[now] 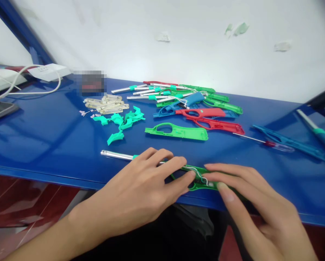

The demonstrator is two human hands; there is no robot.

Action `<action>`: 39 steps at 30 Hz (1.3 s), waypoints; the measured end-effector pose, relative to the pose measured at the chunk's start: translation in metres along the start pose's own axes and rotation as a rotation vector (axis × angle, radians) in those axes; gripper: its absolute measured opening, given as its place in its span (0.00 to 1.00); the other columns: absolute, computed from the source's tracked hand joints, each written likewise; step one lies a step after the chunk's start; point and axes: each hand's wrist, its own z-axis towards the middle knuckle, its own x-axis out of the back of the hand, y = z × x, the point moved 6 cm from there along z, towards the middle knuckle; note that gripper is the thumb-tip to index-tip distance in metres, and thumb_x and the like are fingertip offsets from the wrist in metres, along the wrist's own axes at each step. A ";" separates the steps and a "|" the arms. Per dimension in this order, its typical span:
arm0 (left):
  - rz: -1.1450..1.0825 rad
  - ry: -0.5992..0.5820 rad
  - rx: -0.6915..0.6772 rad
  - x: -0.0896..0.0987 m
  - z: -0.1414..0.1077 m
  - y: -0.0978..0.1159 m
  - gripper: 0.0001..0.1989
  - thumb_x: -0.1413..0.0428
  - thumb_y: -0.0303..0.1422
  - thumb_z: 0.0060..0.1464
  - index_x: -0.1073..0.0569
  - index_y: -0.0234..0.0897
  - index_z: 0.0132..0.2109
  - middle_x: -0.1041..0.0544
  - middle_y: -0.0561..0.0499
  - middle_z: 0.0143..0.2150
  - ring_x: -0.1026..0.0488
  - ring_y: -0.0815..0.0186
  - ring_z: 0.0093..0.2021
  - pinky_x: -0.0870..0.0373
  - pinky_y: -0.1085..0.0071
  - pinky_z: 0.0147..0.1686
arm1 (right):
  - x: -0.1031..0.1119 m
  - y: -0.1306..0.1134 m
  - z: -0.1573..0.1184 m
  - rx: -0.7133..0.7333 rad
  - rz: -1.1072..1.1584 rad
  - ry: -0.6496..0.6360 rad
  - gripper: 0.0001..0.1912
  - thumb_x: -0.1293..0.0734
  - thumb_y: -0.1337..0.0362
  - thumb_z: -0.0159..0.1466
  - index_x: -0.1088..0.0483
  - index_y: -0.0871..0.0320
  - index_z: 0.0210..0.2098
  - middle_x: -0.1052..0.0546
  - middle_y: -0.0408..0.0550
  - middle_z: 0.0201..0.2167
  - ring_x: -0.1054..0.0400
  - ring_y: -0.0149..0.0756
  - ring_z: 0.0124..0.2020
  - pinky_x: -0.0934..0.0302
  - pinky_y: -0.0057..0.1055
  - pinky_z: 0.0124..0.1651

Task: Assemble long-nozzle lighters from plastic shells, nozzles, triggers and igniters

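Observation:
A partly assembled gas lighter lies by the table's front edge: an open dark green half shell with a silver tube reaching left. White and green wires curve inside the shell. My left hand spans the lighter's middle, fingers bent over the tube and trigger area, hiding much of it. The index fingertip presses by the wires. My right hand holds the shell's right part, thumb on the near side and fingers on the far side. A small white piece sits by its thumb.
Behind lie a light green half shell, red shells, several tube assemblies, turquoise clips and clear gas tanks. A screwdriver and blue shell lie right. White cables run at left.

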 end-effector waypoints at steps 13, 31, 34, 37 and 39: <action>0.009 0.018 0.007 0.001 -0.002 0.000 0.15 0.53 0.30 0.78 0.22 0.36 0.58 0.20 0.46 0.53 0.24 0.56 0.49 0.24 0.56 0.46 | 0.001 0.002 0.001 -0.023 -0.005 0.020 0.10 0.34 0.62 0.75 0.21 0.45 0.51 0.18 0.43 0.54 0.22 0.39 0.55 0.26 0.35 0.54; 0.035 0.088 -0.009 0.002 -0.002 0.003 0.16 0.53 0.28 0.78 0.20 0.36 0.55 0.18 0.45 0.52 0.20 0.58 0.49 0.23 0.59 0.48 | 0.001 0.005 -0.002 -0.020 -0.072 0.056 0.08 0.34 0.60 0.75 0.22 0.46 0.50 0.18 0.43 0.53 0.22 0.37 0.53 0.28 0.33 0.52; 0.032 0.093 -0.006 0.002 -0.003 0.002 0.15 0.52 0.29 0.78 0.20 0.36 0.55 0.18 0.45 0.52 0.20 0.57 0.50 0.23 0.58 0.48 | 0.000 0.003 -0.001 -0.017 -0.069 0.055 0.08 0.34 0.61 0.75 0.22 0.46 0.49 0.18 0.43 0.53 0.22 0.36 0.53 0.29 0.32 0.53; 0.010 0.067 -0.005 0.001 -0.004 0.002 0.15 0.52 0.29 0.77 0.20 0.35 0.56 0.18 0.44 0.53 0.21 0.56 0.51 0.22 0.58 0.48 | 0.001 0.002 -0.001 -0.011 -0.066 0.062 0.07 0.34 0.61 0.75 0.23 0.47 0.48 0.18 0.42 0.52 0.22 0.34 0.53 0.30 0.30 0.54; 0.000 0.049 0.000 0.000 -0.003 0.001 0.15 0.52 0.29 0.77 0.21 0.35 0.56 0.19 0.44 0.53 0.21 0.56 0.51 0.22 0.58 0.48 | 0.001 0.003 -0.001 -0.010 -0.063 0.061 0.06 0.34 0.61 0.75 0.23 0.47 0.48 0.18 0.41 0.51 0.23 0.33 0.53 0.31 0.29 0.54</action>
